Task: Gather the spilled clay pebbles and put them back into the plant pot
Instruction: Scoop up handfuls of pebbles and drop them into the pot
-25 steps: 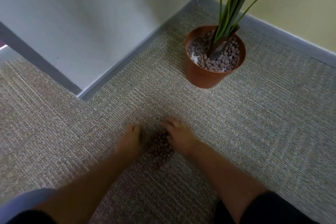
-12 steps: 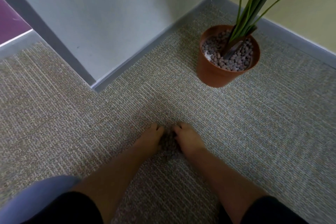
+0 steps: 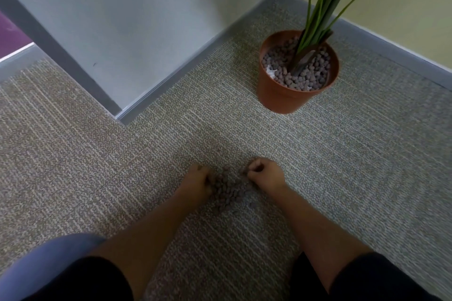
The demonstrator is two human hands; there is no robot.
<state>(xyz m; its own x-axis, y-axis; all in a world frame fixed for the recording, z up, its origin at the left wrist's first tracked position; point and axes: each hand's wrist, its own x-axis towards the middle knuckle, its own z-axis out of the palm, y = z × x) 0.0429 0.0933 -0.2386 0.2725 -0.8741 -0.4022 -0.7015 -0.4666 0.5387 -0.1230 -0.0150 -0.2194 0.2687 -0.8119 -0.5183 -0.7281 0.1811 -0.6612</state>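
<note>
On carpet (image 3: 342, 166), pebbles (image 3: 226, 192) between hands, left fingers (image 3: 208, 182) touching, right fingers (image 3: 254, 170) curled shut.

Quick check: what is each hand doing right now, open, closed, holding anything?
Left hand: curled against the pebble pile on the carpet; open or closed cannot be told.
Right hand: fingers closed in a fist beside the pile; contents hidden.

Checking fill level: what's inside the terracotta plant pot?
The terracotta plant pot holds brown clay pebbles, some white bits and green plant stems. Anything beneath the pebbles is covered.
</note>
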